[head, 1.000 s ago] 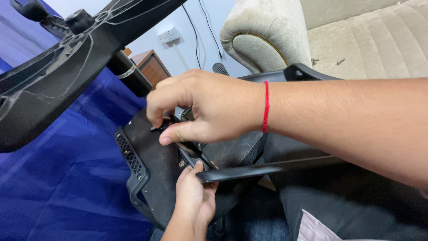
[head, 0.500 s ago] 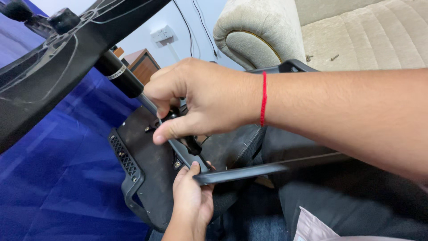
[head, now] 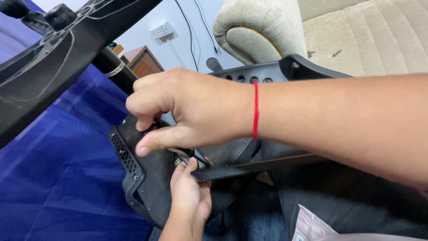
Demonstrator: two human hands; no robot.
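A black office chair lies overturned, and the underside of its seat point(head: 149, 178) faces me. My right hand point(head: 191, 111), with a red thread around the wrist, reaches in from the right. Its fingers are curled tight on a thin dark tool point(head: 196, 156) pressed against the seat's underside; the tool's tip is hidden. My left hand point(head: 189, 196) comes up from below. Its fingertips hold the end of a flat black metal bar point(head: 267, 164) that runs to the right under my right forearm.
The chair's black star base point(head: 67, 49) and its column point(head: 113, 67) slant across the upper left. Blue cloth point(head: 58, 178) covers the floor on the left. A beige sofa point(head: 356, 35) with loose screws point(head: 336, 52) stands behind, beside a wooden cabinet point(head: 142, 60) and a wall socket point(head: 161, 30).
Both hands keep their hold in the same spot. My right hand has turned slightly on the tool, and the view has drifted a little.
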